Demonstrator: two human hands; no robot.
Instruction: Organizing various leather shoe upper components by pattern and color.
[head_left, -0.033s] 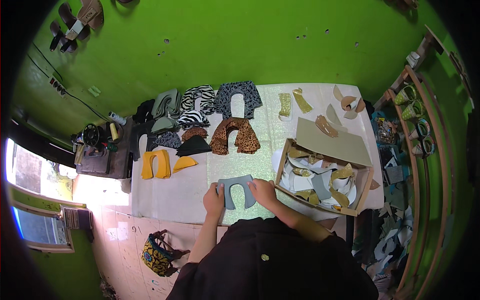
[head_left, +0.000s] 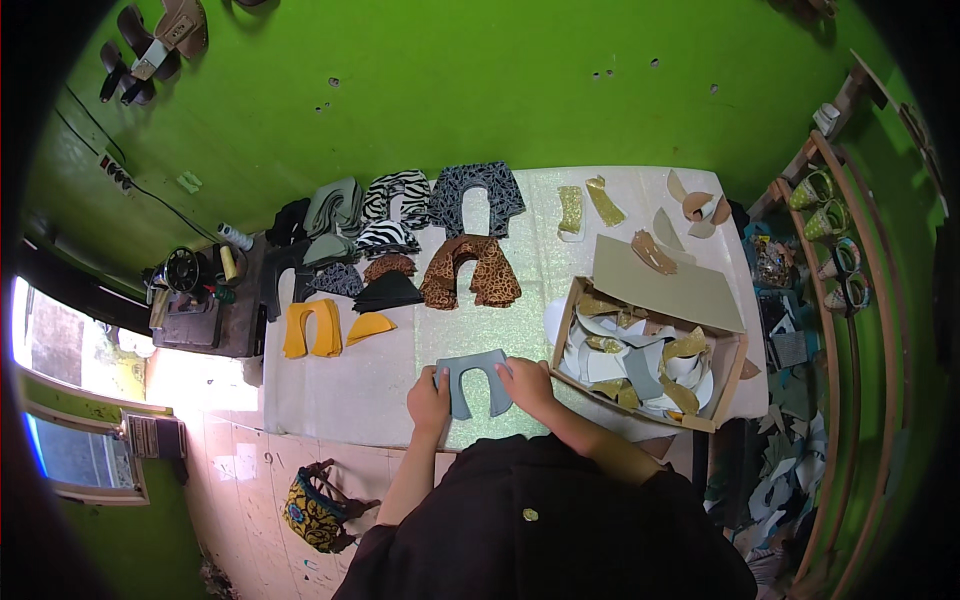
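"While both hands are at one thing, how do the fingers stand?"

"The left hand (head_left: 428,403) is curled closed at one side of the grey U-shaped piece (head_left: 455,390), its thumb along the edge. The right hand (head_left: 528,387) grips the opposite side, thumb near the upper corner. Whatever the fingers do underneath is hidden, so I can't tell how tightly they pinch."

"And where is that piece, going by the box (head_left: 732,380)?"

"Just left of the box, over the table (head_left: 340,395); whether it touches the tabletop I can't say. Its curved end points away from the person, and its two legs run back toward the person. It sits between the hands, so neither is clearly nearer to it, though the right one is nearer the box."

"What does the box hold?"

"A jumble: white scraps (head_left: 604,368), gold scraps (head_left: 687,345), a grey strip (head_left: 641,372). A cardboard sheet (head_left: 690,290) slants across its far side, with tan pieces (head_left: 653,252) at the sheet's edge."

"Anything farther out?"

"Beyond the box, two gold pieces (head_left: 569,208). Left of it, a leopard-print stack (head_left: 440,285); farther left, a black stack (head_left: 388,293), then a yellow arch-shaped stack (head_left: 295,328), well apart from the box."
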